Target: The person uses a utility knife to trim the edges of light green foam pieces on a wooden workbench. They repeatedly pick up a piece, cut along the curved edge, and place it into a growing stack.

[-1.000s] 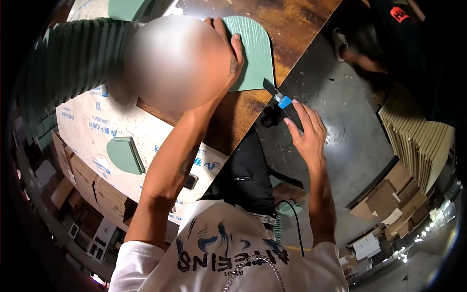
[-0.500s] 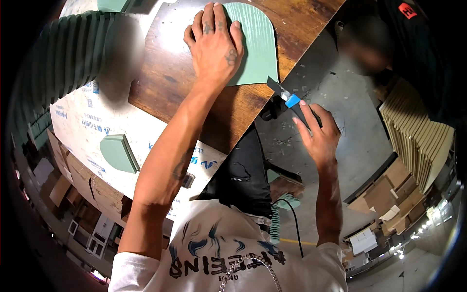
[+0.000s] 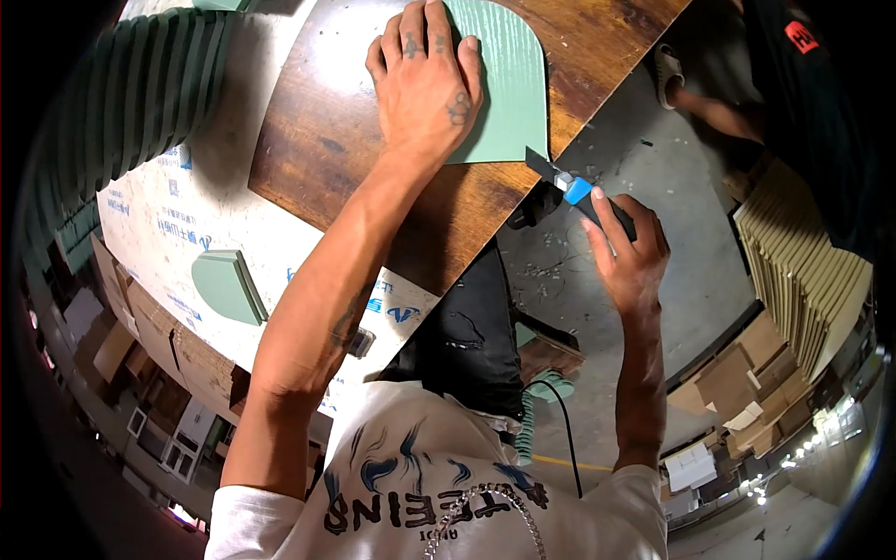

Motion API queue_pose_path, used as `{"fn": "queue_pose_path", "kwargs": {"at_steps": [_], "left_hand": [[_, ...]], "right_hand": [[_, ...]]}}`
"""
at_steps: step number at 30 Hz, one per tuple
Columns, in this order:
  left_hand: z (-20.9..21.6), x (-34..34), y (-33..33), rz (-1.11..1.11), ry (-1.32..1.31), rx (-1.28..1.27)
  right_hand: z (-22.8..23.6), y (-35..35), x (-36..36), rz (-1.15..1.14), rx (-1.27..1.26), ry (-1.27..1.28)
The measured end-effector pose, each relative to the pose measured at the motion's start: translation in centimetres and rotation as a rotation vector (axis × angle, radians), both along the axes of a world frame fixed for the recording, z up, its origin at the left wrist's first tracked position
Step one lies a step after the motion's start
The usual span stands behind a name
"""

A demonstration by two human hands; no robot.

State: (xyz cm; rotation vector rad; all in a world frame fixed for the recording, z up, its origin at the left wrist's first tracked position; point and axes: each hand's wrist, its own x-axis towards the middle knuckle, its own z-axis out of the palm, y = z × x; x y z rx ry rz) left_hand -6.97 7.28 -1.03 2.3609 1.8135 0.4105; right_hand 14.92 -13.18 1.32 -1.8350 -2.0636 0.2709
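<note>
My left hand (image 3: 428, 79) lies flat with its fingers stretched out, pressing on a green panel (image 3: 509, 84) with a rounded end and a wood-grain surface. The panel rests on a brown wooden board (image 3: 373, 224). In my right hand (image 3: 632, 252) is a utility knife (image 3: 579, 191) with a blue and black handle, my fingers closed round it. Its dark blade reaches the panel's near right corner; whether it touches the edge I cannot tell.
Tall stacked green panels (image 3: 121, 93) stand at the left, and a smaller stack of rounded green pieces (image 3: 229, 287) lies on the white printed sheet (image 3: 177, 275). Beyond the board's right edge are a person's leg (image 3: 719, 117), a stack of tan panels (image 3: 793, 271) and cardboard (image 3: 737, 373).
Both hands, the panel and the knife appear slightly farther right, as does the board's edge. The blade stays by the same corner. At the right, the other person's leg and foot now show.
</note>
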Motion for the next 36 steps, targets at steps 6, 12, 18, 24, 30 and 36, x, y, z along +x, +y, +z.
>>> {"fn": "queue_pose_path", "kwargs": {"at_steps": [6,12,18,24,30,36], "left_hand": [[-0.2,-0.2,0.0,-0.034,-0.034,0.018],[-0.2,-0.4,-0.1,-0.061,-0.042,0.046],[0.1,-0.5,0.1,-0.062,-0.062,0.014],[-0.2,-0.6,0.0,-0.074,-0.094,0.032],[0.6,-0.4,0.1,-0.075,-0.085,0.004],[0.5,-0.6,0.2,-0.077,-0.075,-0.022]], "right_hand": [[0.0,0.6,0.3,0.038,0.005,-0.004],[0.1,1.8,0.1,0.061,0.009,0.008],[0.0,3.5,-0.3,0.044,-0.002,0.033],[-0.4,4.5,-0.3,0.028,-0.012,0.058],[-0.6,6.5,0.3,0.039,0.039,0.066],[-1.2,8.4,0.4,0.031,0.096,0.098]]}}
